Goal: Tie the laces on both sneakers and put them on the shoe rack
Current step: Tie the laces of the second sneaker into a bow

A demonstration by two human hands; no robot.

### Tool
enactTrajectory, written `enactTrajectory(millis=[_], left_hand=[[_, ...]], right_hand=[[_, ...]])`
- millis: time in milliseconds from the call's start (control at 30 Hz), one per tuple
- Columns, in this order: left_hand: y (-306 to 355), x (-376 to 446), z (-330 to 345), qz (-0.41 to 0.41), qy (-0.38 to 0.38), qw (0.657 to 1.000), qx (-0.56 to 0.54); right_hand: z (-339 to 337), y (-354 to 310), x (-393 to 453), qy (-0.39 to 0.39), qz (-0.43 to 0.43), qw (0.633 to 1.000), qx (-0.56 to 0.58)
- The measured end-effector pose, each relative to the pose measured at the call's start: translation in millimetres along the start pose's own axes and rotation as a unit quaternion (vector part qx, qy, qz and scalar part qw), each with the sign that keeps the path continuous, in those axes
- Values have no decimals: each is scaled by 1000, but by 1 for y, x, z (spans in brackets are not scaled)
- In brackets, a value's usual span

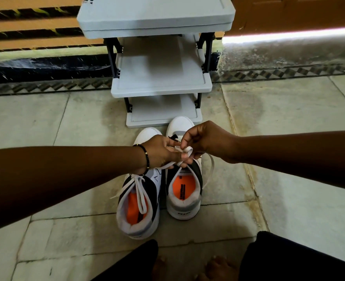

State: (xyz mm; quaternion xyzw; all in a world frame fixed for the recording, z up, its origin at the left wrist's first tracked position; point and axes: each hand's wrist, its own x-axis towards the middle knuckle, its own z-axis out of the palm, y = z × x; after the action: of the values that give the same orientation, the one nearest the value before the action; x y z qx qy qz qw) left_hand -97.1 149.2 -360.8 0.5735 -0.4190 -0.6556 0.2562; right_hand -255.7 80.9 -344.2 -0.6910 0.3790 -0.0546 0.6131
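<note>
Two white-and-black sneakers with orange insoles stand side by side on the floor, toes toward the grey shoe rack [161, 86]. On the left sneaker [139, 201] a lace lies in loops across its opening. Both hands work above the right sneaker [184, 191]. My left hand [163, 153] pinches that shoe's white lace [184, 155] near the tongue. My right hand [206, 141] holds a small loop of the same lace between thumb and fingers. One loose end hangs down the shoe's right side.
The rack has three grey shelves on black posts and stands against a wall with a dark skirting [46, 67]. Stone floor tiles [289, 122] spread left and right. My legs in dark trousers and bare feet [214, 268] sit at the bottom edge.
</note>
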Motion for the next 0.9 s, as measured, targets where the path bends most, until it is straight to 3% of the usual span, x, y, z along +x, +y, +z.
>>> enactTrajectory(millis=[300, 433, 533, 733, 900], left_hand=[[0, 3, -3, -12, -18, 999, -29], [-3, 3, -3, -15, -12, 1000, -6], [-8, 4, 0, -19, -4, 1000, -19], [-9, 8, -1, -5, 5, 1000, -16], [2, 6, -2, 18, 42, 998, 34]], right_hand=[[-1, -9, 5, -37, -33, 988, -145], [-1, -15, 2, -60, -90, 937, -332], [-3, -16, 0, -85, -113, 913, -383], [-10, -10, 3, -55, -72, 953, -289], [-11, -5, 0, -8, 52, 998, -18]])
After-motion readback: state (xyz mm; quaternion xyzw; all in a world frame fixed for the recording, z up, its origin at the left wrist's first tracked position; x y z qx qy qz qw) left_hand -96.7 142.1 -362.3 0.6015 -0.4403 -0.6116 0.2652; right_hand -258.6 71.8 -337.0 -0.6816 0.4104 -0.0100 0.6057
